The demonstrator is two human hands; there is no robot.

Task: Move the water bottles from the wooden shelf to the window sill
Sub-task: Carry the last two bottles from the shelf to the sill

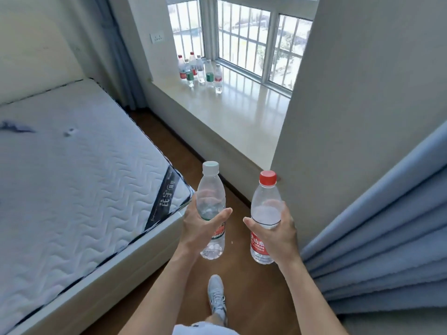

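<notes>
My left hand (197, 226) grips a clear water bottle with a pale green cap (210, 189), held upright over the wooden floor. My right hand (275, 232) grips a clear water bottle with a red cap and red label (265, 201), also upright. The window sill (229, 110) stretches ahead, pale and glossy, well beyond both hands. Several water bottles (200, 70) stand grouped at its far left end by the window. The wooden shelf is out of view.
A bed with a white quilted mattress (72, 170) fills the left. A wall corner (338, 117) and blue curtain (387, 238) stand on the right. A narrow strip of wooden floor (183, 146) runs between bed and sill. My shoe (216, 293) is below.
</notes>
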